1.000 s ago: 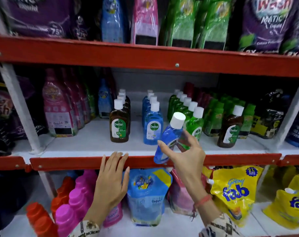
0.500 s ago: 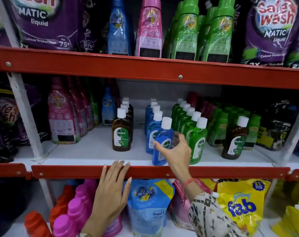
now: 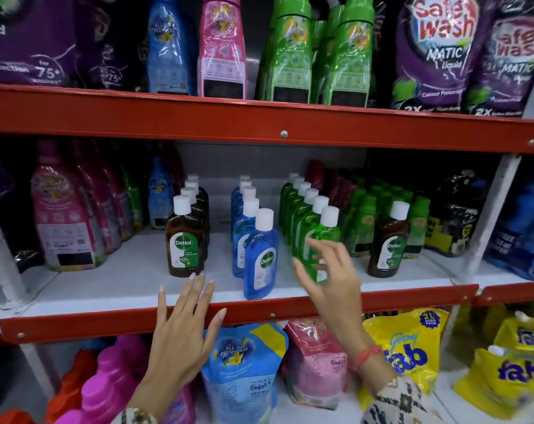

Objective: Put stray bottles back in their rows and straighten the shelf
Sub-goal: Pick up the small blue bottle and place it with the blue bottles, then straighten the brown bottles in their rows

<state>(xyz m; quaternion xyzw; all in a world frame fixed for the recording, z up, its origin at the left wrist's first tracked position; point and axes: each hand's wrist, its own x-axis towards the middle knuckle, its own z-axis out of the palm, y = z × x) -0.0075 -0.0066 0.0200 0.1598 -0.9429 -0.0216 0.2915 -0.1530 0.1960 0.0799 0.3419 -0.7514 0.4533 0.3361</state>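
On the middle shelf (image 3: pixel 112 289) stand three rows of white-capped bottles: a brown row (image 3: pixel 184 240) on the left, a blue row (image 3: pixel 244 215) in the middle, a green row (image 3: pixel 308 221) to the right. The front blue bottle (image 3: pixel 260 258) stands upright at the shelf's edge, slightly right of its row. A single brown bottle (image 3: pixel 388 243) stands apart among green-capped bottles at the right. My right hand (image 3: pixel 329 280) hovers open, fingers spread, in front of the green row, just right of the blue bottle. My left hand (image 3: pixel 183 328) lies flat and open over the red shelf lip.
Pink and green refill bottles (image 3: pixel 64 215) crowd the shelf's left; dark pouches (image 3: pixel 455 215) fill the right. A red upper shelf beam (image 3: pixel 259 123) hangs overhead. Below are blue and pink pouches (image 3: pixel 244 368), yellow pouches (image 3: pixel 406 353) and pink and orange bottles (image 3: pixel 106 381).
My right hand set the blue bottle upright at the front of the blue row, let go and drew back to the right. The left hand stayed on the shelf lip.
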